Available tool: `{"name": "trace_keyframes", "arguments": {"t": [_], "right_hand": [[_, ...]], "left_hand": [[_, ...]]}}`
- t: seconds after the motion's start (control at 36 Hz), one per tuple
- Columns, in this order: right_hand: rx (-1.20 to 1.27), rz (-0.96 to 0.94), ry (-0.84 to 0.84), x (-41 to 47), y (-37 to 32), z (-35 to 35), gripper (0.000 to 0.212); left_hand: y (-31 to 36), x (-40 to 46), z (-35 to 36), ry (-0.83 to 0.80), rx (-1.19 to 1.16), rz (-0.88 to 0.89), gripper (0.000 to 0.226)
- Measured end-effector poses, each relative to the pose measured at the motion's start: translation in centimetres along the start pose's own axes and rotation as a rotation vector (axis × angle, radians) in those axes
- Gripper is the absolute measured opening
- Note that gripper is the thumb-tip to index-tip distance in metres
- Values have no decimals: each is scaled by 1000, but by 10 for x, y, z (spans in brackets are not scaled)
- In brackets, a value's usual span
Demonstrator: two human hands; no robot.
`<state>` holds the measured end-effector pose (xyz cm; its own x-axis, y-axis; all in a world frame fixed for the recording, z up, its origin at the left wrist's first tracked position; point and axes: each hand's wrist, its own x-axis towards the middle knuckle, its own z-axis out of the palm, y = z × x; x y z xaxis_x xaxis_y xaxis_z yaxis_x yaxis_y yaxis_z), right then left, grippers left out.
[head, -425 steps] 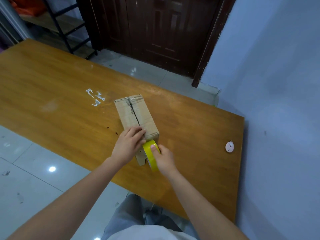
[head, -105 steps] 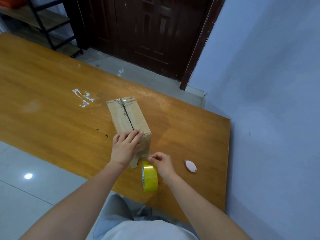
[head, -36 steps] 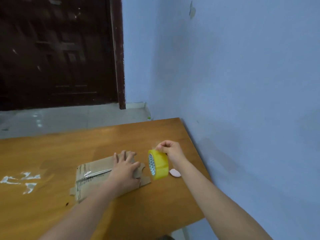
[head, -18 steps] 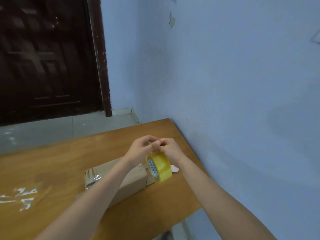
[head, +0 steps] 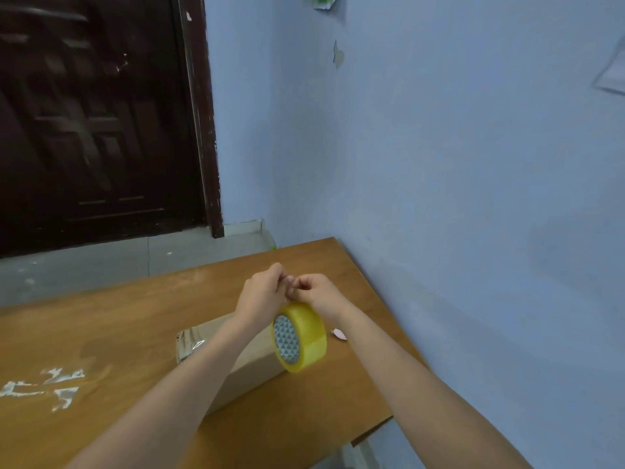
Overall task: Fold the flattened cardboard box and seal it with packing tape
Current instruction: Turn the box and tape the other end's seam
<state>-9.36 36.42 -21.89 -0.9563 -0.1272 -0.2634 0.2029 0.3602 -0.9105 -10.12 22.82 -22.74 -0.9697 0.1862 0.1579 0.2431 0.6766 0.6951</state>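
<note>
A brown cardboard box (head: 252,362) lies on the wooden table (head: 135,333), with clear tape shining on its far end. A yellow roll of packing tape (head: 301,336) hangs in the air above the box's near end. My right hand (head: 316,292) grips the roll at its top edge. My left hand (head: 265,292) meets it there with curled fingers that pinch at the top of the roll. Both forearms cover part of the box.
A small pink object (head: 339,334) lies on the table right of the roll, near the blue wall (head: 473,198). Scraps of old tape (head: 50,384) stick to the tabletop at the left. A dark door (head: 101,113) stands behind the table.
My left hand left the box and rose to the roll, where both hands now meet. The roll was lifted off the table earlier. The hands have barely moved in the last half second.
</note>
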Motion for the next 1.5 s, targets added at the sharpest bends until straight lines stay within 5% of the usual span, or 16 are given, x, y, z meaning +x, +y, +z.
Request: {"name": "trace_keyframes", "arguments": {"t": [0.06,0.28,0.42,0.53,0.72,0.89,1.0,1.22,1.36,1.5], "right_hand": [[-16,-19,4,-2,-5,1,8],[51,-46,11,-8,-29,-10,50],[184,-15,4,-15,-38,-22,48],[365,-72,-77,-20,-41,-27,48],[374,-179,20,-25,-49,-23,24],[319,-183,85,-33,-47,-21,16],[268,-168,108,-41,-45,-20,33],[170,26,-33,-65,-26,-31,27],[186,51,-33,-72,-13,-34,19],[241,3,27,-76,11,-33,36]], "left_hand": [[1,3,-2,37,-37,-30,21],[2,25,-7,141,-115,-263,21],[-10,39,-8,107,-667,-746,24],[-5,36,-6,-19,-844,-885,29],[12,46,-6,-90,-862,-765,22],[9,61,-5,-12,-578,-597,27],[8,66,-5,-44,-481,-530,31],[-20,92,-36,45,-329,-449,24],[-17,91,-37,-90,-261,-365,27],[-22,84,-34,-240,-355,-378,25]]}}
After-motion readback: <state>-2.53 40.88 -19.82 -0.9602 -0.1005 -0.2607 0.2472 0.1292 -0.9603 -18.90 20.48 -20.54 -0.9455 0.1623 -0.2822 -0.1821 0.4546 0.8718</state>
